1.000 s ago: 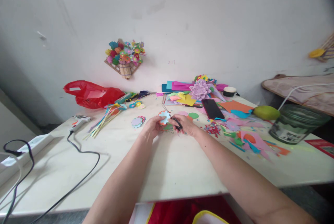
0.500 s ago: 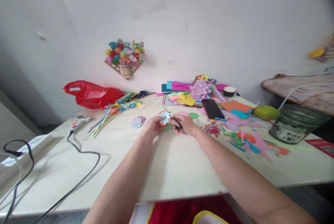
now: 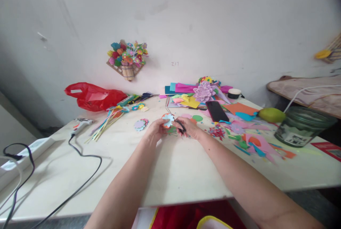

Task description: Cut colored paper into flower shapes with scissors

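Note:
Near the middle of the table, my left hand (image 3: 156, 130) is closed on a light blue flower cutout (image 3: 167, 120) with an orange piece behind it. My right hand (image 3: 189, 128) is wrapped round the black handles of a pair of scissors (image 3: 181, 126). The scissors' blades meet the flower's right edge, though their tips are hard to make out. Small coloured scraps lie under both hands. To the left of my left hand rest a few layered flower cutouts (image 3: 140, 125), one of them lilac.
A glue gun (image 3: 83, 126) with a trailing black cord, a red plastic bag (image 3: 97, 97) and thin coloured sticks (image 3: 108, 124) lie left. Rightward are a phone (image 3: 217, 111), coloured scraps (image 3: 255, 143) and a green glass jar (image 3: 301, 127). A lilac flower (image 3: 204, 92) sits at the back.
Both hands stay in nearly the same place, holding the flower cutout and the scissors. The flower has turned slightly.

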Tool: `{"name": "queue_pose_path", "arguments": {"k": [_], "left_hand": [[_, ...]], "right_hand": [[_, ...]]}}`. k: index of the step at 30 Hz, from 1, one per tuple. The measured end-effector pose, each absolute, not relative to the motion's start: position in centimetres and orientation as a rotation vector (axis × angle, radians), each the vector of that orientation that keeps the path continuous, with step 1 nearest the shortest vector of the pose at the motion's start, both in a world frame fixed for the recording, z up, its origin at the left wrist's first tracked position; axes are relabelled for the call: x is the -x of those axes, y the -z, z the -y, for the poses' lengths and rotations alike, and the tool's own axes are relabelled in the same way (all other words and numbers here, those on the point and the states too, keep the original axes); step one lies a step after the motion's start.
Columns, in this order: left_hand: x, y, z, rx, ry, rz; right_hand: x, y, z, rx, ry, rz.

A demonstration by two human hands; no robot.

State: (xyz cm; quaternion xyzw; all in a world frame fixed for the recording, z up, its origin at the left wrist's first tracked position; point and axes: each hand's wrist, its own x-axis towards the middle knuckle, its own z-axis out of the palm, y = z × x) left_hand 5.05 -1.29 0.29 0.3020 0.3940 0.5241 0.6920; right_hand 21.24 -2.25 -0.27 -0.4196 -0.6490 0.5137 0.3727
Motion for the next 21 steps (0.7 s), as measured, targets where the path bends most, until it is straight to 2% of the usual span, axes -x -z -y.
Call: {"name": "queue_pose_path", "arguments": {"k": [21], "left_hand": [[-4.50,-0.14,0.80,-0.717,-1.186,-0.916]], "right_hand": [[-21.22,-0.63,2.93,1.115,-1.276,1.683]]}}
